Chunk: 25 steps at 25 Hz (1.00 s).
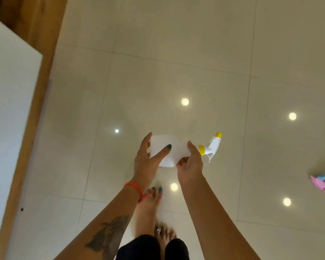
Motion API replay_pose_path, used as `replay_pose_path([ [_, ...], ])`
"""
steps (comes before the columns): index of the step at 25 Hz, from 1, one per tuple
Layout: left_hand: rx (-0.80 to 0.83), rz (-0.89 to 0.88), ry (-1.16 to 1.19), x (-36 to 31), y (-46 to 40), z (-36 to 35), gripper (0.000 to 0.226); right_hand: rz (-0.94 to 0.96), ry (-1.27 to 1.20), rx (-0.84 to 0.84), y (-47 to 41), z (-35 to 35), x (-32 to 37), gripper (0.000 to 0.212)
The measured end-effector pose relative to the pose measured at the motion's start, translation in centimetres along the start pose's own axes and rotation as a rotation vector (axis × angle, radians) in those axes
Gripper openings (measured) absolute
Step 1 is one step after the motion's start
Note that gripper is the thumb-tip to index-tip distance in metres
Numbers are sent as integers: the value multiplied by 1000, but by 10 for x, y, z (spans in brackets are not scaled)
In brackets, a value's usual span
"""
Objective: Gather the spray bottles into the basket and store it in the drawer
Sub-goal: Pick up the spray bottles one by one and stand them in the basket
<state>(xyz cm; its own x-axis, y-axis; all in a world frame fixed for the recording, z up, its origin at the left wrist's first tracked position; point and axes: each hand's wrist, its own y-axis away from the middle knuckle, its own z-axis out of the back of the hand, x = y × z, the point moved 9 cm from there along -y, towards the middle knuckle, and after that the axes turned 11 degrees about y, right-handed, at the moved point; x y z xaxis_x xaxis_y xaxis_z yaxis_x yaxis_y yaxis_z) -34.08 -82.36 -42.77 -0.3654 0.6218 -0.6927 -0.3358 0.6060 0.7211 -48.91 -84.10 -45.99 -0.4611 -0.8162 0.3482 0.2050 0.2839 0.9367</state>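
Observation:
A white spray bottle point(174, 147) with a yellow collar and yellow nozzle tip lies sideways in the air above the floor, trigger head pointing right. My left hand point(148, 160) holds its base end, thumb across the front and fingers behind. My right hand point(190, 162) grips the bottle at its shoulder, just left of the yellow collar. A second spray bottle head point(323, 182), pink and light blue, lies on the floor at the right edge, partly cut off. No basket or drawer shows in the head view.
Glossy cream floor tiles point(176, 62) reflect several ceiling lights. A white panel point(9, 119) with a wooden edge point(36, 91) runs along the left side. My bare feet point(148, 209) stand below the hands.

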Motion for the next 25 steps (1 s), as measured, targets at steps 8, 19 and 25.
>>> replay_pose_path([
  [8,-82,-74,392,-101,140,108,82,170,214,335,191,-67,0,31],
  [19,-195,-236,827,-134,313,322,43,593,673,1091,446,-172,-138,48],
  [25,-235,-301,1074,-110,407,451,52,845,933,1310,573,-195,-262,46],
])
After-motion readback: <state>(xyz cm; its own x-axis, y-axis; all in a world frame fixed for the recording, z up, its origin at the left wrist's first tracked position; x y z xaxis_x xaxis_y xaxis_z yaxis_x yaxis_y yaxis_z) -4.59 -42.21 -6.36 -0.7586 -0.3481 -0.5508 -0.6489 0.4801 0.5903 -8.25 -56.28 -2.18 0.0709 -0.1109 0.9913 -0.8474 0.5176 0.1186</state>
